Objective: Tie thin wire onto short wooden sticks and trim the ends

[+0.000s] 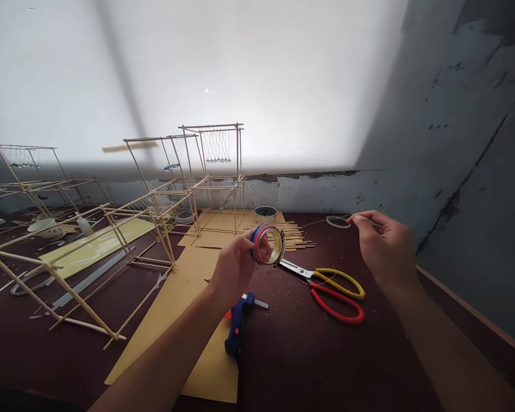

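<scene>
My left hand [236, 266] is closed around the edge of a small spool of thin line [257, 245], blue and red on its rim with a gold-coloured inside. Off to the right, my right hand [384, 246] is raised above the table with thumb and forefinger pinched. A faint strand runs from the spool side toward those fingertips, so they appear to hold the line's end. Below and between the hands lie scissors [309, 274] with one yellow and one red handle. A blue glue gun [239, 326] rests under my left wrist, a glue stick poking from it.
Stick frames [154, 191] with hanging glass marbles [218, 161] stand at the left and back. Loose thin sticks [298, 237], a bowl [265, 213] and a pale ring [338, 222] lie farther back. Tan board [201, 366] covers part of the dark table, and a wall [489, 229] borders the right.
</scene>
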Action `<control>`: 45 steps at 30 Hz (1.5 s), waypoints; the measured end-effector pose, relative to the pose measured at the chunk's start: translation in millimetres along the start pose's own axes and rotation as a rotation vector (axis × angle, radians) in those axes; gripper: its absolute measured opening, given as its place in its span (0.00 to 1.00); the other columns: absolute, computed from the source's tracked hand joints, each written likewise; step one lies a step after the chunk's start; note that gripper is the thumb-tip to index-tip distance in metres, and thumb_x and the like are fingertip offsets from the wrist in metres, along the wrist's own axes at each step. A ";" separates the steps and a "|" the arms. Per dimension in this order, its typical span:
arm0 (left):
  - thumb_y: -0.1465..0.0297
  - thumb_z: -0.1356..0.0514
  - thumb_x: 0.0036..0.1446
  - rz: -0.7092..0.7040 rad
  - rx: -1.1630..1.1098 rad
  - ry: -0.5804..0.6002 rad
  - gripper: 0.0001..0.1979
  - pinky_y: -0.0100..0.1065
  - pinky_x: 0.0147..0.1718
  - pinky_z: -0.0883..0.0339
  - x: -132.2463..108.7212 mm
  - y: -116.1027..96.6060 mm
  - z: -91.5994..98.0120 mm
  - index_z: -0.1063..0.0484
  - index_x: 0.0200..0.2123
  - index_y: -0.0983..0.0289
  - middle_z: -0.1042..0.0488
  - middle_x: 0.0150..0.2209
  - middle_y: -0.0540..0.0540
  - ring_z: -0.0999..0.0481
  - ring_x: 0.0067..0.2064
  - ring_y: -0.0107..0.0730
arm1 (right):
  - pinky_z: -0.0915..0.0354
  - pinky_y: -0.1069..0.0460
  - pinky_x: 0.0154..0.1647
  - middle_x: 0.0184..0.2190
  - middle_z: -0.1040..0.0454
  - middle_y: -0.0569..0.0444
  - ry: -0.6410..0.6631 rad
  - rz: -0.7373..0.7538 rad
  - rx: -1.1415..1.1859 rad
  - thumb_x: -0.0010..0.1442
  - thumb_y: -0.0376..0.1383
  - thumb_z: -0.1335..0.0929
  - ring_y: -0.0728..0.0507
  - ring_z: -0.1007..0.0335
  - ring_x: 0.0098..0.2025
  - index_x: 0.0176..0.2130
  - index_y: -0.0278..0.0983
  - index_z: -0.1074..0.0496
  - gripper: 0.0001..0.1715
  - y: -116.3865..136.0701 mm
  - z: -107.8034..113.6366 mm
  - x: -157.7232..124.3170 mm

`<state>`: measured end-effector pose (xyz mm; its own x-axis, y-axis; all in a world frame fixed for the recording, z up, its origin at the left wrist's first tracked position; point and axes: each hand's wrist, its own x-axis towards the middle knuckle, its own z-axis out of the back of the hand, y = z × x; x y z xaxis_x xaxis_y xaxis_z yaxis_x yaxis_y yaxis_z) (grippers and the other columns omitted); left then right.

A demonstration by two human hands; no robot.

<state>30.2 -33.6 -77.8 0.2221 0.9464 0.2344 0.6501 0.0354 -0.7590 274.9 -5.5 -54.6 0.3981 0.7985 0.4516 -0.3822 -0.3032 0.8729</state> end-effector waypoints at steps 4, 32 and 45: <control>0.73 0.47 0.50 0.021 -0.219 -0.033 0.09 0.31 0.34 0.35 1.3 -7.9 2.5 0.28 0.26 0.68 0.37 0.26 0.55 0.35 0.30 0.29 | 0.42 0.44 0.32 0.17 0.37 0.52 -0.026 0.057 -0.560 0.51 0.36 0.31 0.40 0.38 0.25 0.20 0.40 0.30 0.10 -23.9 10.8 11.9; 0.70 0.35 0.58 -0.133 0.211 -0.007 0.09 0.37 0.53 0.33 3.5 8.4 1.8 0.22 0.41 0.67 0.20 0.41 0.59 0.22 0.46 0.36 | 0.53 0.51 0.25 0.18 0.44 0.61 0.530 0.193 -0.205 0.61 0.51 0.32 0.50 0.49 0.23 0.21 0.38 0.43 0.28 13.2 -59.4 -86.6; 0.66 0.35 0.60 -0.142 0.203 0.027 0.10 0.36 0.49 0.32 2.4 2.6 2.9 0.22 0.43 0.65 0.21 0.45 0.60 0.22 0.46 0.38 | 0.36 0.49 0.49 0.35 0.24 0.52 0.837 -0.044 0.413 0.63 0.47 0.31 0.42 0.29 0.43 0.33 0.36 0.25 0.17 11.5 -62.7 -79.9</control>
<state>30.2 -30.3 -80.9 0.1601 0.9183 0.3620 0.5180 0.2340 -0.8228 186.4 -40.2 -92.2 -0.3867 0.8796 0.2771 0.0099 -0.2965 0.9550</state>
